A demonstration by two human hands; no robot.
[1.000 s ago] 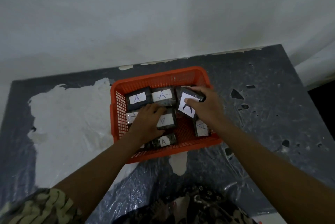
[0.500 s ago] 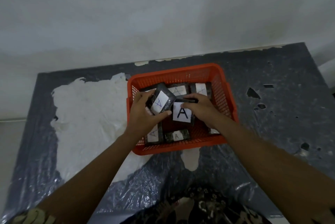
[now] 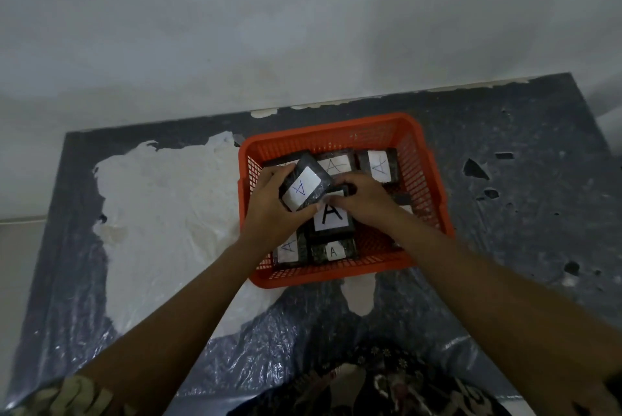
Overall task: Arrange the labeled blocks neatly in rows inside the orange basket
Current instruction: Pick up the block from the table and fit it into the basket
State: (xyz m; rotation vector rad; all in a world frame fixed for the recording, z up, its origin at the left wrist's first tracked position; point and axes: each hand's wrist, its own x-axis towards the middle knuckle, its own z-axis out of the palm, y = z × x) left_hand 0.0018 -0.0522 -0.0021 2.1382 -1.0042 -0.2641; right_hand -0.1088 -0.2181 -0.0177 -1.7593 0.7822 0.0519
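An orange mesh basket (image 3: 427, 180) sits on the dark table and holds several dark blocks with white "A" labels. My left hand (image 3: 269, 210) grips a tilted block with a blue "A" label (image 3: 304, 187), lifted above the others at the basket's left side. My right hand (image 3: 363, 198) rests on the top edge of a block with a bold black "A" (image 3: 331, 215) in the middle. Two labeled blocks (image 3: 378, 166) lie along the far wall; a small-labeled block (image 3: 333, 251) and another (image 3: 288, 249) lie by the near wall.
The table (image 3: 525, 213) is dark, covered with crinkled plastic, with a large white patch (image 3: 168, 213) to the left of the basket. A pale wall rises behind the table. My patterned clothing shows at the bottom edge.
My left hand picked up the blue-labeled block and has tilted it higher. My right hand brought the bold-"A" block from the basket's right side to the middle and holds it there.
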